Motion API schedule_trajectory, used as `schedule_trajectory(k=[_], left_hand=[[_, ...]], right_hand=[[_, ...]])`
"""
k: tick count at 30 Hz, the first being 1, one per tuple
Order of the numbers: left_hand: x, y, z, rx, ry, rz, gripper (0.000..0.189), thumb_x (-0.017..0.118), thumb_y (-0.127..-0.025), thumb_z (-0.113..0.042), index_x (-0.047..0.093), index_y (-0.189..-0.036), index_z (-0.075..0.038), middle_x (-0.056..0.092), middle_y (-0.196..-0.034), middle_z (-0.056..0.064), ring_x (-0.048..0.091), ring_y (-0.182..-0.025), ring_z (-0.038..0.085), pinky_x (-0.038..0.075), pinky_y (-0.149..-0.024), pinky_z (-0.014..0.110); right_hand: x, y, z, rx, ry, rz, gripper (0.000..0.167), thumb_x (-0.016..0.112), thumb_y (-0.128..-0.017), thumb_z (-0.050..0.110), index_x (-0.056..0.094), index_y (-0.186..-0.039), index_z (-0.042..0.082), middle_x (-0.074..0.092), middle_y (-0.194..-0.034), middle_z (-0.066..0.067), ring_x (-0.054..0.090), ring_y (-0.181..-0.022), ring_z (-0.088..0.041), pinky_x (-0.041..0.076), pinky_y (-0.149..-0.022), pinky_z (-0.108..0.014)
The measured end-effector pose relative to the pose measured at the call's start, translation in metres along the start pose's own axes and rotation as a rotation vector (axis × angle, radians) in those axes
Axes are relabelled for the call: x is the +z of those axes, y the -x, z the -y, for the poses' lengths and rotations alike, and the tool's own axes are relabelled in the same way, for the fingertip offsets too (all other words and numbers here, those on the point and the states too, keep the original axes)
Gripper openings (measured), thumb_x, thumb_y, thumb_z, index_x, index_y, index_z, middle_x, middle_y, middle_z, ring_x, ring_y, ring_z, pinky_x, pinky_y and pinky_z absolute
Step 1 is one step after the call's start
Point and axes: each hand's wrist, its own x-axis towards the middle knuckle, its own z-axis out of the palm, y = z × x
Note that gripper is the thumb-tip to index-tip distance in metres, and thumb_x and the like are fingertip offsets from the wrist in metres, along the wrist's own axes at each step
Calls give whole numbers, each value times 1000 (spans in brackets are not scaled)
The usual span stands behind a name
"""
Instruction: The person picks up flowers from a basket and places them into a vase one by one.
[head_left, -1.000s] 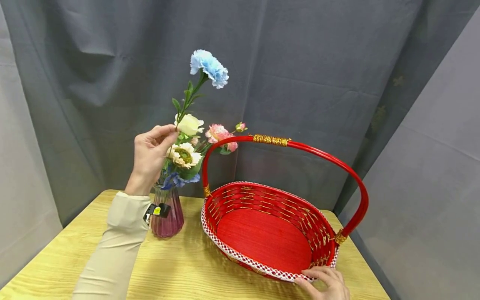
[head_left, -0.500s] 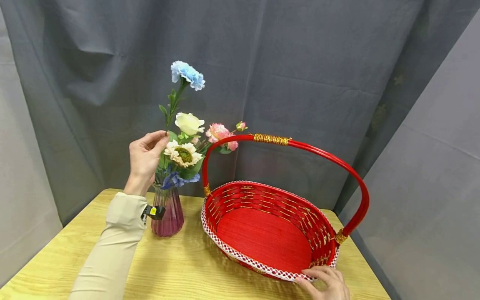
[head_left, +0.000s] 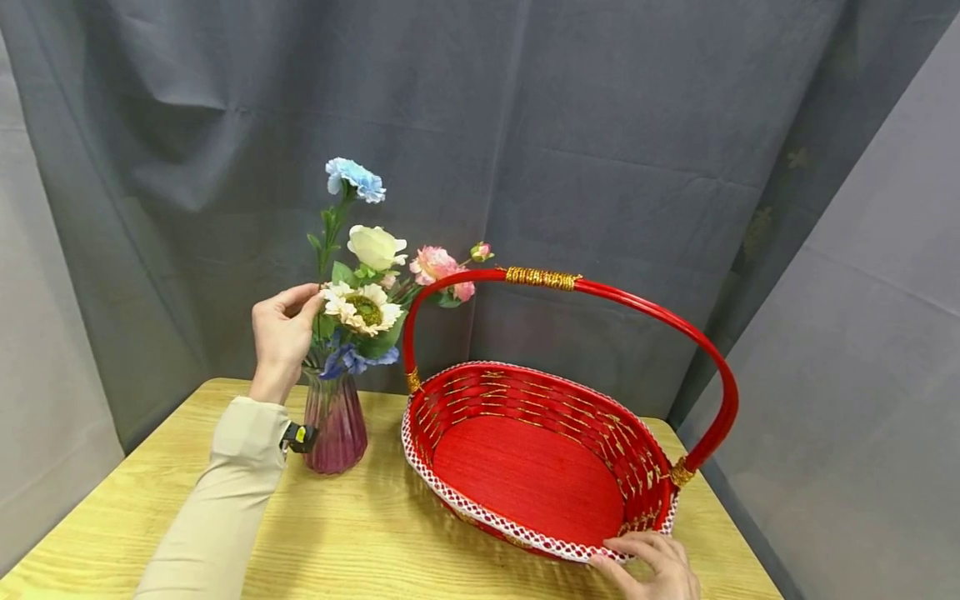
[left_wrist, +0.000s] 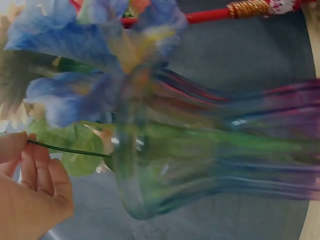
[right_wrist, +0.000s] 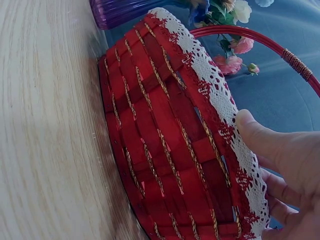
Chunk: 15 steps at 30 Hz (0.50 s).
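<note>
My left hand (head_left: 281, 337) pinches the thin green stem (left_wrist: 70, 149) of a light blue carnation (head_left: 356, 179) between thumb and fingertips. The bloom stands upright above the other flowers, and the stem's lower end meets the mouth of a ribbed glass vase (head_left: 335, 425), purple toward its base. In that vase are a cream rose (head_left: 377, 247), a cream daisy-like flower (head_left: 363, 308), pink blooms (head_left: 435, 265) and a blue iris-like flower (left_wrist: 65, 45). My right hand (head_left: 656, 567) holds the lace-trimmed front rim of a red woven basket (head_left: 528, 475), thumb outside and fingers inside.
The basket's tall red handle (head_left: 645, 307), wrapped in gold, arches up beside the pink blooms. Vase and basket stand side by side on a light wooden table (head_left: 360, 550). A grey curtain (head_left: 600, 150) hangs right behind the table.
My left hand has lowered the carnation and shifted it left, bringing its stem down to the vase. The right hand stays at the basket rim.
</note>
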Motion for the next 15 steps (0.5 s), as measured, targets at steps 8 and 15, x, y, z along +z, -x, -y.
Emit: schedule_trajectory(k=[8,15], left_hand=[[-7,7,17,65,-299,-43,20,69,-91,-17,76,-107,-6,75,-99,13,55,-70,-9,43,-69,15],[-9,12,24,133,-452,-52,20,67,-92,-20,77,-104,-7,76,-93,14,68,-81,26,45,-85,39]], right_hand=[[0,1,-2,-2,-7,-16,25,91,-61,42,77,-75,26,68,-86,7,54,-92,-18,47,-74,-35],[1,2,-1,-32,-3,-46,23,92,-62,38,77,-74,26,68,-86,7,56,-92,-19,48,-74,-36]])
